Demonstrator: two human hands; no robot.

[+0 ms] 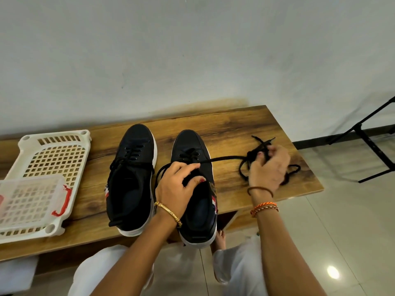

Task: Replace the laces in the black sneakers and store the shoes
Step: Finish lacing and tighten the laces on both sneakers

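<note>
Nearest me, my left hand (pixel 177 184) rests on the right sneaker (pixel 197 189), fingers curled over its tongue and pinching the lace (pixel 224 158) where it leaves the eyelets. Just beside it stands the left sneaker (pixel 131 180), loosely laced — both on the bench (pixel 230 129), heels toward me. My right hand (pixel 269 167) sits further right, fingers curled round a bunched tangle of that lace, its ends poking out beyond. At the bench's left end lie a white tray (pixel 53 150) and a clear basket (pixel 30 197) on it.
</note>
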